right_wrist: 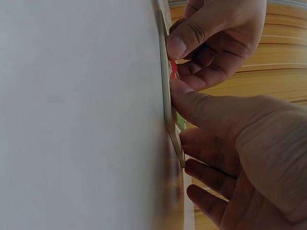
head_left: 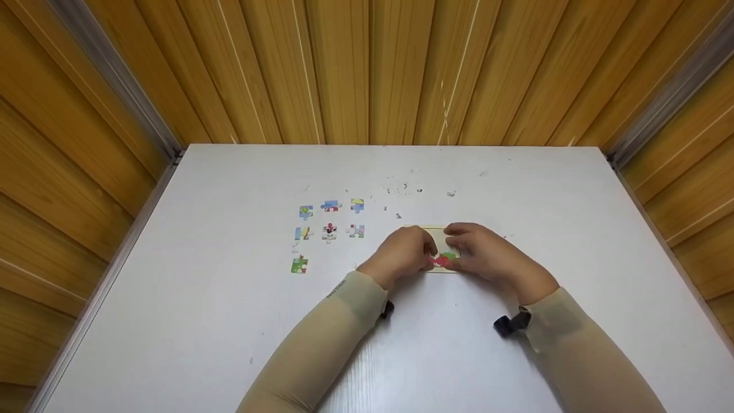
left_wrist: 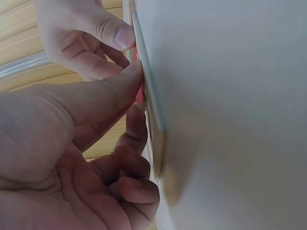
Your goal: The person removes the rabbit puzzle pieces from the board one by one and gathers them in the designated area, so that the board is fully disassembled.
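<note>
A shallow wooden puzzle tray [head_left: 438,272] lies on the table under both hands. My left hand [head_left: 404,252] pinches a red jigsaw piece [left_wrist: 139,96] between thumb and fingers, low over the tray's near edge. From the right, my right hand [head_left: 484,252] holds a red and green jigsaw piece [head_left: 449,254] between thumb and fingers, its green part [right_wrist: 180,120] showing in the right wrist view. The two thumbs are close together. Fingers hide much of the pieces, so whether they are joined cannot be told.
Several loose jigsaw pieces lie left of the tray in rough rows, among them a piece with a face [head_left: 330,232] and a green piece [head_left: 299,264]. Small dark marks [head_left: 405,186] dot the white table [head_left: 189,275] behind the tray. Wood-patterned walls [head_left: 390,69] enclose the table.
</note>
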Action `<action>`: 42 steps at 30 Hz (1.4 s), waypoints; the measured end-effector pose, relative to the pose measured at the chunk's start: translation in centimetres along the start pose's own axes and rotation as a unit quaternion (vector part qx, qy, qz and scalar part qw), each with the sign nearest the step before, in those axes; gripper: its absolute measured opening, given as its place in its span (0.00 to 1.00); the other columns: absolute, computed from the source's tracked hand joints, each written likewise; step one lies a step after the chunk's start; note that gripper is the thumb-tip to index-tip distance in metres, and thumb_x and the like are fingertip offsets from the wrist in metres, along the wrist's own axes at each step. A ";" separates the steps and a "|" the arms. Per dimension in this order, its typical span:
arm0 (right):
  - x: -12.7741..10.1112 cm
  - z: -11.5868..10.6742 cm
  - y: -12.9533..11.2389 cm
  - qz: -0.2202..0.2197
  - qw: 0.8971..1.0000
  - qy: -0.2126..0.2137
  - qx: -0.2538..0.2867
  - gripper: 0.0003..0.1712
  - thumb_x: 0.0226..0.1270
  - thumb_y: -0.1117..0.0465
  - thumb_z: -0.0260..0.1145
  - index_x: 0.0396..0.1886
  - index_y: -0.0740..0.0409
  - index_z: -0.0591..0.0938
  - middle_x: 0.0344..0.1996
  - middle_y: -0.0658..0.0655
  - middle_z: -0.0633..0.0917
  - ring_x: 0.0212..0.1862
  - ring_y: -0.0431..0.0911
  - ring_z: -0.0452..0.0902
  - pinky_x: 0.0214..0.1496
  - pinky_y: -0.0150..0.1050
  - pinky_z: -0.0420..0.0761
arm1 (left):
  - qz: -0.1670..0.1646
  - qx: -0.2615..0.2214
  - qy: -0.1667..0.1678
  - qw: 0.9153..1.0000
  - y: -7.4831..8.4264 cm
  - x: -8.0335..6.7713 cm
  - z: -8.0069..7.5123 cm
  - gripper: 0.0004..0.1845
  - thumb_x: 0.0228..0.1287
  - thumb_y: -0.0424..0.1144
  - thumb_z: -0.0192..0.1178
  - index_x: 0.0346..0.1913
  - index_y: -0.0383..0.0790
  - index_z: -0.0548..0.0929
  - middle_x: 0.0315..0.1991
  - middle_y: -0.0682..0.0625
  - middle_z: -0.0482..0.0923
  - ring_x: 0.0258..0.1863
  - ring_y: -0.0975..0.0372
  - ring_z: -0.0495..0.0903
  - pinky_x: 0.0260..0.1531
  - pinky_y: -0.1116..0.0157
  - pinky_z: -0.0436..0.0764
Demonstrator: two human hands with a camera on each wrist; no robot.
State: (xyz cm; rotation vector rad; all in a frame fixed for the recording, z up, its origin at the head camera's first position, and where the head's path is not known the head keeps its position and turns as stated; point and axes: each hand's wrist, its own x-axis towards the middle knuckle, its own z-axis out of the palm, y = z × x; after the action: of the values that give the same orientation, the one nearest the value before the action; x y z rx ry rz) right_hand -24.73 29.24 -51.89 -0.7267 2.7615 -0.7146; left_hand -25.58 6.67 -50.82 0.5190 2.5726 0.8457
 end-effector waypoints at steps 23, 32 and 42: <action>0.0 -0.1 0.0 0.015 1.000 -0.017 0.002 0.27 0.79 0.61 0.76 0.70 0.72 0.86 0.78 0.70 0.80 0.82 0.71 0.72 0.84 0.69 0.71 | 0.022 -0.023 0.020 0.999 0.1 -0.6 0.2 0.13 0.65 0.29 0.81 0.47 0.48 0.92 0.40 0.55 0.89 0.40 0.62 0.81 0.49 0.62 0.83; -0.1 -0.1 0.2 0.019 1.000 -0.021 0.008 0.27 0.79 0.63 0.75 0.72 0.71 0.85 0.79 0.70 0.79 0.83 0.71 0.70 0.85 0.70 0.69 | 0.006 -0.023 0.017 1.000 -0.1 -0.9 0.1 0.17 0.67 0.31 0.80 0.57 0.47 0.96 0.44 0.52 0.91 0.42 0.61 0.81 0.54 0.60 0.85; 0.0 -0.2 -0.1 0.034 0.999 -0.027 0.022 0.30 0.80 0.59 0.75 0.73 0.70 0.84 0.81 0.69 0.77 0.85 0.71 0.68 0.87 0.69 0.67 | -0.003 -0.054 0.009 0.998 -0.5 -1.8 -1.4 0.18 0.69 0.32 0.79 0.60 0.45 0.95 0.52 0.52 0.93 0.49 0.60 0.83 0.63 0.58 0.86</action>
State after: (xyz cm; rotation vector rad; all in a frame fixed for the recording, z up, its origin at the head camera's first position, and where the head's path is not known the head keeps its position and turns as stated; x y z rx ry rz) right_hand -24.72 29.25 -51.71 -0.6307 2.6981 -0.7283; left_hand -24.79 4.81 -49.71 0.4722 2.5267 0.9863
